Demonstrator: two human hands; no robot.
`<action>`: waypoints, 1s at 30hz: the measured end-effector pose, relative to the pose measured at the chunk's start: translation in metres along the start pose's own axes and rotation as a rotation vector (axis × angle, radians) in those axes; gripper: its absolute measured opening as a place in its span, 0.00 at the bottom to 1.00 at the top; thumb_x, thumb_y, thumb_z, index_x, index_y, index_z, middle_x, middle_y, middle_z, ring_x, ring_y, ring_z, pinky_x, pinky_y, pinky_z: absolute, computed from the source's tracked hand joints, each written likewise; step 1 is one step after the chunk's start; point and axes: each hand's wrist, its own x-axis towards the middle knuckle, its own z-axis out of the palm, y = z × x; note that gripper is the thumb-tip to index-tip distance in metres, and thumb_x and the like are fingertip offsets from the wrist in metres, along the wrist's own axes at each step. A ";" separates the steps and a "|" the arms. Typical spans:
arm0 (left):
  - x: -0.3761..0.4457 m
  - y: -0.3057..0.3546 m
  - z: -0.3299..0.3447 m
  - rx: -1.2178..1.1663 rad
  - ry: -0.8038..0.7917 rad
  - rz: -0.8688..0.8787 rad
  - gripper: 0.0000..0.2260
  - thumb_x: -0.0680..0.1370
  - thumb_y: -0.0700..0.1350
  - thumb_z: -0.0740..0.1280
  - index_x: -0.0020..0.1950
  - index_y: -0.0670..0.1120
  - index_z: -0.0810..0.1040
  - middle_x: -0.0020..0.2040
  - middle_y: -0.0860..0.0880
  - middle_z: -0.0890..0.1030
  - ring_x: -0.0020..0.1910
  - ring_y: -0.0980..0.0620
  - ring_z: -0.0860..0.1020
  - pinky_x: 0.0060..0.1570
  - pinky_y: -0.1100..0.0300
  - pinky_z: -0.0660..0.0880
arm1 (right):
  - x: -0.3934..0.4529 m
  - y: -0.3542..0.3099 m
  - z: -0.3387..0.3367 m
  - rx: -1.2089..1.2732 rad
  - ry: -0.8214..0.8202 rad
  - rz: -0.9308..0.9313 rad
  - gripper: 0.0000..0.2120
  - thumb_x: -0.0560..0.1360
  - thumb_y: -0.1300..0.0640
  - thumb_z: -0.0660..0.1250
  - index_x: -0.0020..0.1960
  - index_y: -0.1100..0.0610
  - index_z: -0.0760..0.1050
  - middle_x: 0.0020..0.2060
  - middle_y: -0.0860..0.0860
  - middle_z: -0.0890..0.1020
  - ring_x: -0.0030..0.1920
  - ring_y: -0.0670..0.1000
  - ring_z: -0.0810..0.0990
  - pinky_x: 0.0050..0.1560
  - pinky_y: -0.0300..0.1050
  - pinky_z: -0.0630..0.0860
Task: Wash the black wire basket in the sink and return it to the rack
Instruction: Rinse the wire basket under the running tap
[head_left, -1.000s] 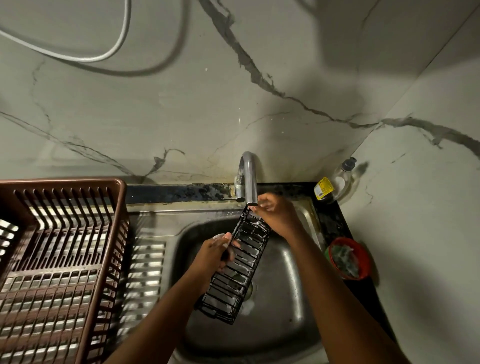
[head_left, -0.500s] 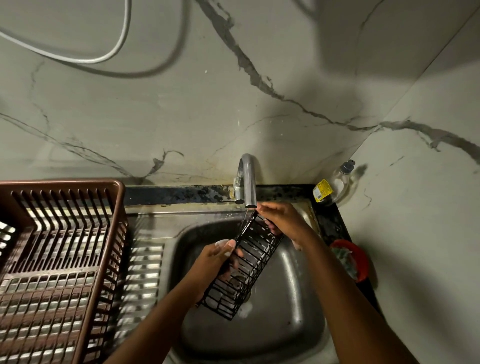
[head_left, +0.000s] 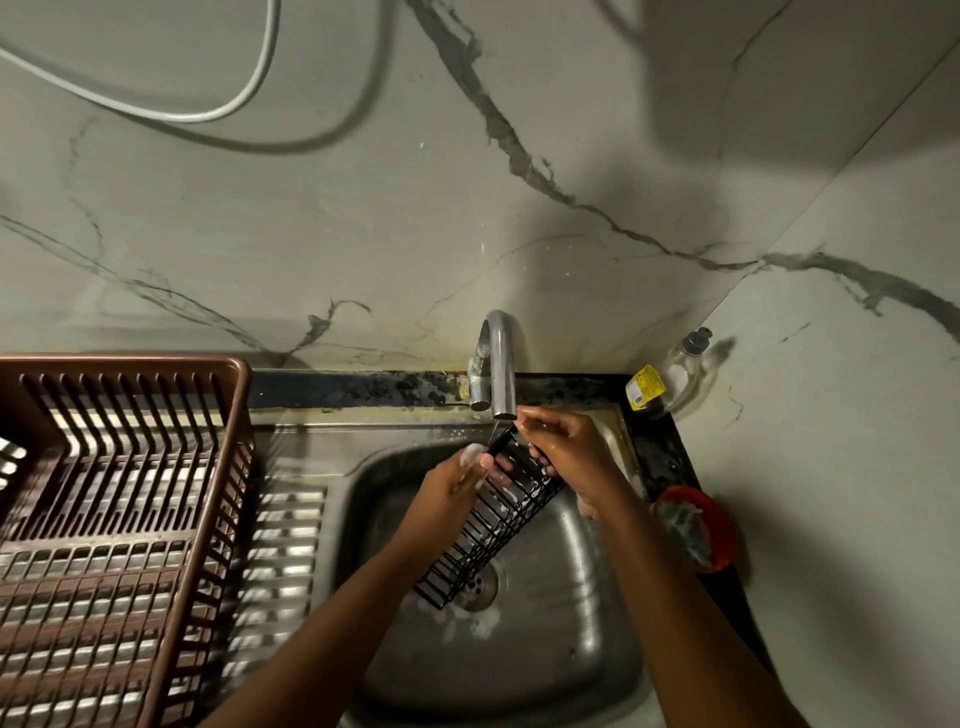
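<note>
Black wire basket (head_left: 498, 525) under the running tap (head_left: 501, 364).
Left hand (head_left: 449, 486) and right hand (head_left: 563, 452) both grasp its soapy upper end, tilted over the sink (head_left: 587, 597).

basket (head_left: 493, 525): black wire, white suds
my rack (head_left: 124, 499): brown slats
wall (head_left: 363, 234): pale, grey veins
bowl (head_left: 719, 525): red, prob.

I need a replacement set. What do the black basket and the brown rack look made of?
Black wire basket: thin rods in an open grid, likely metal wire with a black coating. Brown rack: thick moulded slats with a dull sheen, probably plastic.
</note>
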 end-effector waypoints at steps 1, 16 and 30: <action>0.002 0.003 0.001 -0.019 -0.013 0.010 0.12 0.85 0.48 0.58 0.53 0.48 0.80 0.46 0.49 0.85 0.44 0.56 0.83 0.41 0.65 0.79 | -0.001 0.000 -0.001 0.008 0.000 -0.005 0.07 0.77 0.55 0.71 0.52 0.46 0.82 0.27 0.37 0.80 0.27 0.38 0.73 0.28 0.28 0.68; -0.013 -0.103 -0.035 0.297 0.227 -0.484 0.35 0.71 0.68 0.71 0.71 0.51 0.70 0.69 0.44 0.73 0.70 0.43 0.70 0.71 0.45 0.66 | -0.021 0.009 -0.034 0.177 0.303 -0.109 0.08 0.73 0.52 0.73 0.52 0.49 0.84 0.48 0.43 0.87 0.42 0.38 0.80 0.35 0.36 0.74; -0.015 -0.075 -0.017 -0.410 0.177 -0.637 0.16 0.83 0.34 0.56 0.62 0.51 0.76 0.57 0.39 0.81 0.49 0.38 0.82 0.47 0.42 0.82 | -0.037 0.051 -0.055 0.058 0.404 -0.117 0.10 0.76 0.50 0.71 0.57 0.47 0.80 0.39 0.46 0.84 0.38 0.46 0.80 0.40 0.44 0.78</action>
